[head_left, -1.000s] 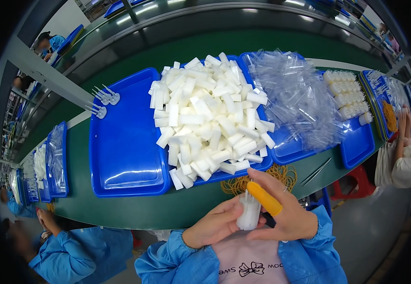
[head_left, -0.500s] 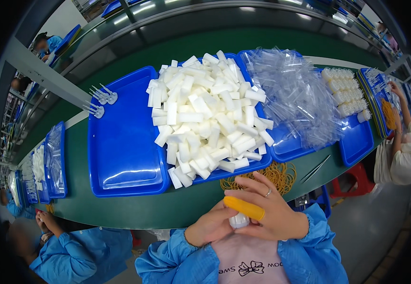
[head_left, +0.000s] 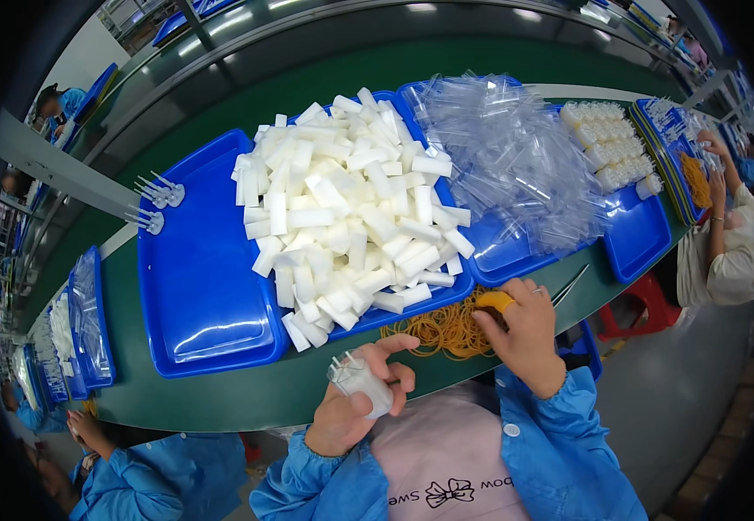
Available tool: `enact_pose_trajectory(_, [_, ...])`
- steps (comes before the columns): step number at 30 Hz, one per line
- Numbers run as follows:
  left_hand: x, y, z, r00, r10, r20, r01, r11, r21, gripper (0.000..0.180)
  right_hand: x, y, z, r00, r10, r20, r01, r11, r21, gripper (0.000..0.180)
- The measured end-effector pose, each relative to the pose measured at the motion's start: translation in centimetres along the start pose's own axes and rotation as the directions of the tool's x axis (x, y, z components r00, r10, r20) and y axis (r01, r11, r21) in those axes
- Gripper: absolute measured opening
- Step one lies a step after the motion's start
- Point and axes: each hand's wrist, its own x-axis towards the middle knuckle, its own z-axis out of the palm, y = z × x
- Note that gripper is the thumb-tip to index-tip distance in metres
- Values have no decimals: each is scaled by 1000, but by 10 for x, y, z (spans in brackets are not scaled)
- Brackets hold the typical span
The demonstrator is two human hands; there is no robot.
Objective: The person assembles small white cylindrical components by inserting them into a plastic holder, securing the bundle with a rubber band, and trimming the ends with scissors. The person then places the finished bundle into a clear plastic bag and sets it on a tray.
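My left hand (head_left: 353, 408) grips a small clear plastic packet with white blocks inside (head_left: 360, 382), held over the green table's near edge. My right hand (head_left: 525, 334) reaches into a loose heap of yellow rubber bands (head_left: 446, 328) on the table; one finger wears an orange-yellow cot (head_left: 495, 300). Just beyond the hands a big pile of white foam blocks (head_left: 351, 208) lies across blue trays (head_left: 199, 278).
A heap of clear plastic sleeves (head_left: 507, 156) fills the blue tray to the right, with finished white bundles (head_left: 607, 143) behind it. Metal tweezers (head_left: 571, 285) lie near my right hand. Co-workers in blue coats sit left (head_left: 108, 469) and another person right (head_left: 729, 234).
My hands have come apart: the left now keeps the packet alone, and the right has gone from the packet out to the rubber bands.
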Motion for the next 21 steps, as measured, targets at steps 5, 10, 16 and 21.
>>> enact_pose_trajectory(5, [-4, -4, 1, 992, 13, -123, 24, 954, 297, 36, -1, -3, 1, 996, 34, -79, -28, 996, 84, 14])
enact_pose_trajectory(10, [-3, 1, 9, 996, -6, -86, 64, 712, 699, 67, -2, 1, -9, 980, 183, -74, -145, 921, 362, 12])
enact_pose_trajectory(16, [15, -17, 25, 1000, -25, -2, 19, 682, 732, 81, -4, -27, -21, 999, 42, -27, -26, 894, 447, 15])
enact_pose_trajectory(21, [16, -20, 19, 983, -171, 63, 25, 469, 883, 48, -8, -44, -27, 968, 17, 252, -236, 419, 877, 12])
